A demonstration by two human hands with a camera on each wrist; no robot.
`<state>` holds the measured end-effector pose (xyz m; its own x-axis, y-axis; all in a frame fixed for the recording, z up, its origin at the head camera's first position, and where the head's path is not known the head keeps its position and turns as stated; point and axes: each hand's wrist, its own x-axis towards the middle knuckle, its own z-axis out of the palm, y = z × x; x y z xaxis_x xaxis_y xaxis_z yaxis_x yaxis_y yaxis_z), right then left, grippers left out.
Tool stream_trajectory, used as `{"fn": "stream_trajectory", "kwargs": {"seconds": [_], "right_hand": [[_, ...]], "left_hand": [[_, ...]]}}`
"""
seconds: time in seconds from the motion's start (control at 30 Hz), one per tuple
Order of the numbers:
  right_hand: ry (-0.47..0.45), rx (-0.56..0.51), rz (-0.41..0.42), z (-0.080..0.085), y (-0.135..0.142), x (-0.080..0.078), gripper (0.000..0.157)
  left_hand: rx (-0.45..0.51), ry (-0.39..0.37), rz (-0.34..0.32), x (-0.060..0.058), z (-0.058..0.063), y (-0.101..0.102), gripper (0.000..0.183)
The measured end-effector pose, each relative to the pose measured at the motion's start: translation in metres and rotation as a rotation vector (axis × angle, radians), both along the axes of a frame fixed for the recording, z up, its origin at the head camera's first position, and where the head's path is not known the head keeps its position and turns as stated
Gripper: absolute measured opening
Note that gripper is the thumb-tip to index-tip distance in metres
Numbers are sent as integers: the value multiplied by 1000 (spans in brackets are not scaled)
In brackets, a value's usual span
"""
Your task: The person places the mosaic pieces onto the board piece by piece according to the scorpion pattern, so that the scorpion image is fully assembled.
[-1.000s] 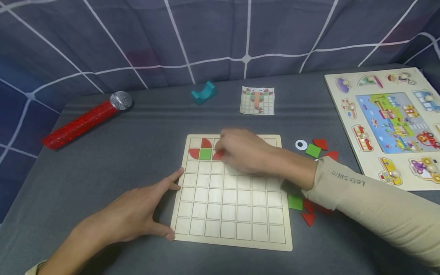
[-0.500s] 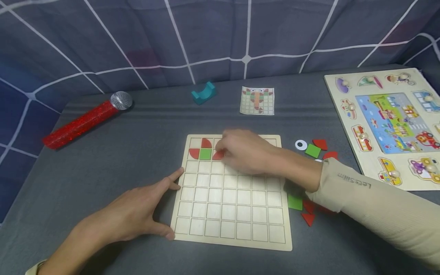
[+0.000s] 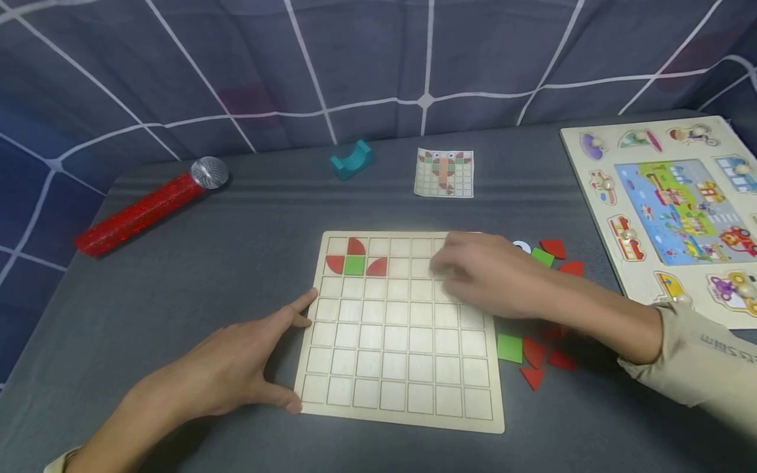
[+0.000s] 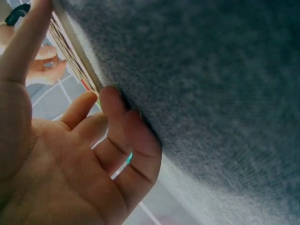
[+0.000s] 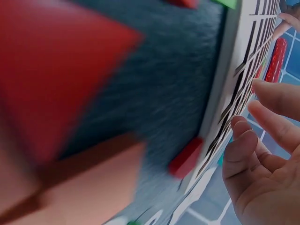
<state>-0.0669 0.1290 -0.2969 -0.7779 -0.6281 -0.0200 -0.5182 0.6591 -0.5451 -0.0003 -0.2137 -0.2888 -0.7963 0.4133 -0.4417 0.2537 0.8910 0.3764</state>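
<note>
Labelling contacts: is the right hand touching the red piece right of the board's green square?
Apart: the head view shows bare board cells between the right hand and that red piece.

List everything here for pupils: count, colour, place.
Square wooden grid board: one, pale, centre.
Quarter-circle tiles: three, red, on board.
Square tile: one, green, on board.
Loose tiles: several, red and green, right of board.
Eye disc: at least one, white, beside them.
Paper pattern: one, multicoloured, behind board.
Curved block: one, teal, back.
Glittery microphone: one, red and silver, left.
Wooden knob puzzle: one, multicoloured, right.
Fabric tabletop: one, grey, below.
Fabric backdrop: one, blue, rear.
Left hand: one, board's left edge.
Right hand: one, over board.
Sleeves: two, beige, arms.
</note>
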Motion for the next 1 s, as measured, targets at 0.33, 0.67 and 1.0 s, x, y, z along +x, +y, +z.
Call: {"fn": "stream_trajectory", "kwargs": {"seconds": [0.33, 0.67, 1.0], "right_hand": [[28, 23, -48, 0, 40, 14, 24], [70, 85, -100, -3, 63, 15, 30], [110, 89, -155, -6, 77, 10, 35]], "left_hand": [[20, 34, -43, 0, 1, -3, 132], [28, 33, -40, 1, 0, -3, 132], [33, 28, -41, 1, 1, -2, 132]]}}
